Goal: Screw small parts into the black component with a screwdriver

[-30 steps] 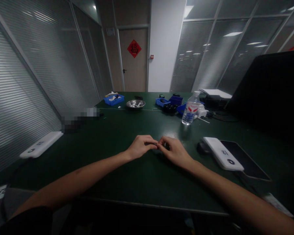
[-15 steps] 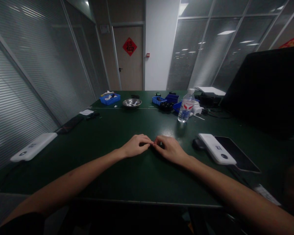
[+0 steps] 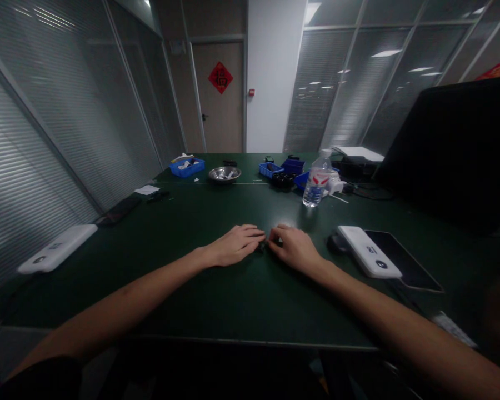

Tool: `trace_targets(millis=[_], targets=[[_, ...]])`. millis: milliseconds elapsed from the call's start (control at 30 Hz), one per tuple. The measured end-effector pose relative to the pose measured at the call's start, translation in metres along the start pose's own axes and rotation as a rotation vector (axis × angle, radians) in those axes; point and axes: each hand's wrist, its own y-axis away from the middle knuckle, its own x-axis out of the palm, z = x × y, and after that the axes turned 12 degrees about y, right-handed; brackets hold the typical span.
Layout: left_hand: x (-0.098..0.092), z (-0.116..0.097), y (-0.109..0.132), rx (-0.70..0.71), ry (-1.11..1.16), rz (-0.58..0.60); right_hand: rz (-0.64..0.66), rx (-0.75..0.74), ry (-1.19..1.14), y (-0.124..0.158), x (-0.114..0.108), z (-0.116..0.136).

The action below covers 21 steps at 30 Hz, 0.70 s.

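Observation:
Over the middle of the dark green table (image 3: pixel 208 303), my two hands face each other with their fingertips almost meeting. My left hand (image 3: pixel 237 244) reaches in with long, close-set fingers, and its thumb and fingertips come together at a small dark piece (image 3: pixel 260 249). That piece is too small and dim to name. My right hand (image 3: pixel 294 247) is curled, thumb and index finger bent into a pinch just right of it. Whatever lies between the right fingertips cannot be made out. Both forearms come in low over the front edge of the table.
A clear water bottle (image 3: pixel 316 180) stands beyond my right hand. White power banks (image 3: pixel 369 253) (image 3: pixel 58 250) lie on both sides, the right one against a dark phone (image 3: pixel 404 261). Farther back are a metal bowl (image 3: pixel 225 175), blue trays (image 3: pixel 187 168) and a large black monitor (image 3: pixel 454 155).
My fingertips have drawn slightly apart. My left fingers have straightened and shifted a little right, and the small dark piece now shows below them. My right hand has moved slightly right.

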Motion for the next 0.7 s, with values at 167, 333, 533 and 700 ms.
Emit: trace_targets(millis=[167,333,533,700], targets=[[-0.001,0.009,-0.001,-0.054,0.078,-0.022,0.021,0.067,0.021,0.000,-0.001,-0.005],[-0.005,0.003,0.000,-0.044,0.154,-0.106,0.030,0.093,-0.007,0.000,-0.002,-0.006],[0.001,-0.010,0.002,0.019,0.089,-0.170,0.026,0.096,-0.032,0.001,0.000,-0.006],[0.004,-0.009,-0.002,-0.020,0.098,-0.152,0.025,0.093,-0.044,0.001,-0.003,-0.003]])
